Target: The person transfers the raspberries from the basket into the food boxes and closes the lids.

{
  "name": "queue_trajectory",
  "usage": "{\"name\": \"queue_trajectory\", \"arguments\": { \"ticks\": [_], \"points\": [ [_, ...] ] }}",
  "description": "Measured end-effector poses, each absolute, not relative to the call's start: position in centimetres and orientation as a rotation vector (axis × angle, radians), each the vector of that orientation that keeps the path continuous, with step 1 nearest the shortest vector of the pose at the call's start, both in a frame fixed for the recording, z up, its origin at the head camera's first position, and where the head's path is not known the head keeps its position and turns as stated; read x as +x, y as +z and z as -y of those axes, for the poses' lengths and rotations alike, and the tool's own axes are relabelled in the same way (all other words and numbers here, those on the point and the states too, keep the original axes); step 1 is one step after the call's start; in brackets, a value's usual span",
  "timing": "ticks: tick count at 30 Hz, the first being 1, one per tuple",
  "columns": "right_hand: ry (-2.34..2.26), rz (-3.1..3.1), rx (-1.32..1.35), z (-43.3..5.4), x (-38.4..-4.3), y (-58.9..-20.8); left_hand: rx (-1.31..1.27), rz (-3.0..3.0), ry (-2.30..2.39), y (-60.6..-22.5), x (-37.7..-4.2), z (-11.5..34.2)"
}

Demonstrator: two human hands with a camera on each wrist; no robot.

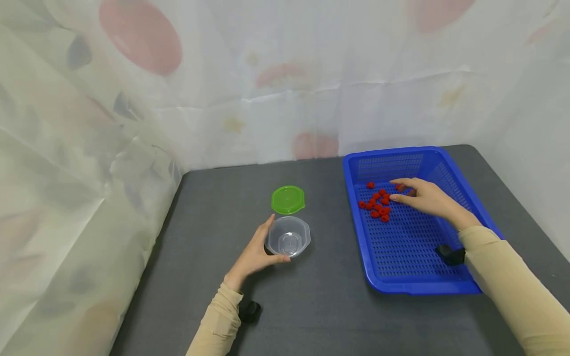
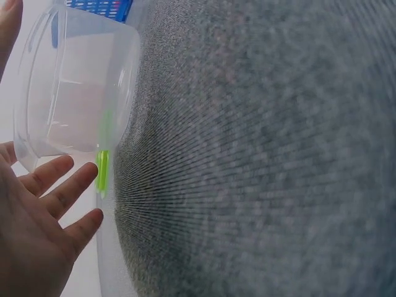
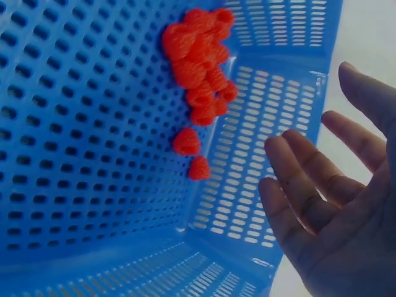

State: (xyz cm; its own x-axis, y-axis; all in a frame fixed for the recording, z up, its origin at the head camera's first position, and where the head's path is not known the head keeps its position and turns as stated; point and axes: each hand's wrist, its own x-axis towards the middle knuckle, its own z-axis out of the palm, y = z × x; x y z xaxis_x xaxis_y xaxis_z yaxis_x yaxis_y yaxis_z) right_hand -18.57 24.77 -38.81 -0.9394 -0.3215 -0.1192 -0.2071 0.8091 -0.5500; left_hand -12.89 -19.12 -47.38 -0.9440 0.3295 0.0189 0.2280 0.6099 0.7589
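Observation:
A clear plastic container (image 1: 289, 237) sits on the dark table, and my left hand (image 1: 256, 252) spans it, thumb at the near rim and forefinger at the far left side. In the left wrist view the other fingers (image 2: 71, 189) spread beside the wall of the container (image 2: 93, 80). My right hand (image 1: 425, 198) hovers inside the blue basket (image 1: 371, 267), thumb and fingers parted with nothing between them. Red raspberries (image 1: 378, 203) lie clustered on the basket floor to its left. From the right wrist, the raspberries (image 3: 198, 55) show beyond the spread fingers (image 3: 297, 179).
Just behind the container lies a green lid (image 1: 288, 200), flat on the table (image 1: 213, 217). High basket walls surround the raspberries, with a raised rim (image 1: 362, 252) on the side toward the container. Patterned sheets (image 1: 249, 113) hang behind and along the left of the table.

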Motion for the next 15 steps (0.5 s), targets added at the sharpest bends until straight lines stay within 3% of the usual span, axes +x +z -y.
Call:
{"name": "queue_trajectory", "arguments": {
  "ticks": [15],
  "points": [
    [-0.803, -2.734, -0.381, -24.7, -19.3, -40.4, 0.455, -2.723, 1.213, -48.1, -12.9, 19.5]
  ]
}}
